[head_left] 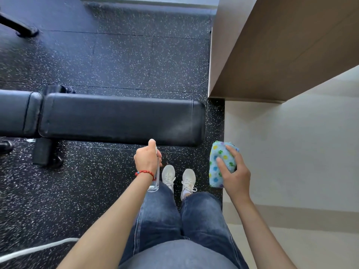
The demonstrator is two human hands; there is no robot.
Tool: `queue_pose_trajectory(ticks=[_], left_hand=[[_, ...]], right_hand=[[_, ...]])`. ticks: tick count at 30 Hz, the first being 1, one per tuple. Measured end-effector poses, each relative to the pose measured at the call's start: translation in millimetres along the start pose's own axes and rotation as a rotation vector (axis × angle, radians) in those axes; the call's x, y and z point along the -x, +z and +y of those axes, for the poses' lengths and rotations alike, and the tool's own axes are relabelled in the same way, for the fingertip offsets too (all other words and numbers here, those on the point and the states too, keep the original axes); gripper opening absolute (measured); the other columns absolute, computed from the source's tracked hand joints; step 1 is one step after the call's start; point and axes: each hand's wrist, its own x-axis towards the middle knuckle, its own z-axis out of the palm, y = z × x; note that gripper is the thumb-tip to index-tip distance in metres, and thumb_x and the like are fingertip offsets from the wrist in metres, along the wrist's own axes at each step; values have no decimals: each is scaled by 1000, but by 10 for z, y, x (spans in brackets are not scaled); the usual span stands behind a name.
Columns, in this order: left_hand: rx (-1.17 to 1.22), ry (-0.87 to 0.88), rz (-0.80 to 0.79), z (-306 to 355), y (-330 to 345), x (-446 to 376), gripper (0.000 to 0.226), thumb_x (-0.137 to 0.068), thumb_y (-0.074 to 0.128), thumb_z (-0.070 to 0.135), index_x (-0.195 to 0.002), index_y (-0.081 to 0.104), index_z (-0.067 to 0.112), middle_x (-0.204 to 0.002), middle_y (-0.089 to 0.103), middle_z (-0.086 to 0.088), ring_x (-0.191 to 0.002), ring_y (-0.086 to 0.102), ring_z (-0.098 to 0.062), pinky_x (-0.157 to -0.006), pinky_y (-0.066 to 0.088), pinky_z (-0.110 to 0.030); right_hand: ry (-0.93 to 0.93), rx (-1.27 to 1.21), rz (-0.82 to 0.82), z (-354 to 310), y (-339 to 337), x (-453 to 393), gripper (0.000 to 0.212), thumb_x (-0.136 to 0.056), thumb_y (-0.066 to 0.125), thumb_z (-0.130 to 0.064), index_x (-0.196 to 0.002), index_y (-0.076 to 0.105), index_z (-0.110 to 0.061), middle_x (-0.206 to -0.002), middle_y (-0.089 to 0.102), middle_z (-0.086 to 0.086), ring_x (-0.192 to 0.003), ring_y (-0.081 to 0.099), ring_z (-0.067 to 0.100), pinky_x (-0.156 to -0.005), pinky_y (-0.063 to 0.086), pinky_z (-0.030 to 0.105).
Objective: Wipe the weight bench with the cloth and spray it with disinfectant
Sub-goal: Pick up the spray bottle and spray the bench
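A black padded weight bench (116, 119) lies across the view from left to centre, its right end close to a wall. My left hand (147, 160) grips a clear spray bottle (155, 179) upright, with one finger on the white nozzle at its top, just in front of the bench's near edge. A faint mist hangs over the bench's right end. My right hand (234, 172) holds a folded light-blue cloth (220, 164) with coloured paw prints, to the right of the bench and apart from it.
Black speckled rubber floor (126, 61) surrounds the bench. A brown-panelled wall corner (272, 55) and a pale wall (291, 142) close off the right. The bench's black foot (45, 154) stands at the near left. A white cord (37, 248) crosses the floor at the bottom left.
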Motion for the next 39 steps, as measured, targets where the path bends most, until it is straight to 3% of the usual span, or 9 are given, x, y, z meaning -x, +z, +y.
queue_pose_trajectory(ticks=[5, 12, 16, 18, 21, 23, 31, 35, 39], left_hand=[[12, -71, 69, 24, -112, -152, 58, -82, 39, 45, -40, 54, 9, -41, 57, -4, -43, 57, -25, -69, 56, -41], [73, -133, 74, 68, -486, -579, 51, -75, 40, 39, -35, 55, 12, -39, 54, -4, -40, 54, -25, -65, 56, -46], [50, -115, 89, 79, -822, -923, 61, -86, 39, 44, -39, 54, 9, -39, 55, -4, -42, 59, -26, -70, 55, -39], [38, -122, 78, 80, -1043, -1121, 58, -85, 39, 41, -40, 55, 8, -38, 55, -4, -42, 58, -26, -69, 55, -39], [27, -122, 54, 72, -1391, -1409, 53, -75, 36, 41, -35, 54, 11, -38, 54, -5, -45, 56, -27, -69, 55, -44], [30, -129, 47, 65, -1605, -1564, 51, -71, 36, 40, -33, 55, 11, -37, 53, -5, -46, 56, -28, -70, 55, -47], [72, -144, 49, 65, -2132, -1925, 53, -77, 39, 38, -33, 52, 10, -38, 52, -6, -38, 52, -22, -66, 56, -44], [79, -131, 80, 49, -2309, -2029, 49, -73, 38, 35, -32, 53, 11, -37, 52, -6, -38, 51, -23, -60, 54, -39], [108, -157, 160, 30, -2421, -2141, 56, -75, 39, 43, -33, 54, 10, -35, 51, -6, -42, 54, -26, -68, 56, -45]], right_hand=[[0, 5, -47, -67, 141, -124, 36, -83, 67, -15, -115, 57, -29, -112, 62, -2, -95, 61, 15, -85, 52, 41], [5, 41, -49, -334, 543, -171, 36, -78, 63, -31, -111, 53, -41, -115, 63, 2, -97, 61, 17, -86, 52, 42], [9, 38, -42, -516, 992, -128, 37, -83, 67, -21, -111, 53, -41, -116, 62, 1, -98, 61, 18, -85, 52, 43], [24, 32, -27, -627, 1269, -81, 37, -83, 68, -20, -111, 53, -41, -115, 61, -1, -98, 61, 17, -83, 54, 37], [40, 7, -3, -804, 1680, 7, 36, -84, 66, -14, -114, 55, -32, -111, 58, -4, -93, 60, 14, -70, 50, 11], [52, 1, 5, -917, 1923, 75, 36, -84, 65, -13, -117, 56, -26, -111, 57, -4, -91, 58, 11, -65, 45, 3], [52, 1, -18, -1200, 2531, 241, 37, -85, 65, -17, -117, 53, -31, -115, 52, -9, -95, 56, 6, -72, 52, 14], [40, -2, -30, -1297, 2644, 210, 37, -85, 64, -17, -117, 51, -33, -115, 52, -6, -96, 56, 9, -69, 52, 14], [29, 0, -41, -1345, 2741, 101, 38, -85, 65, -14, -121, 55, -22, -114, 54, -2, -97, 56, 15, -67, 47, 6]])
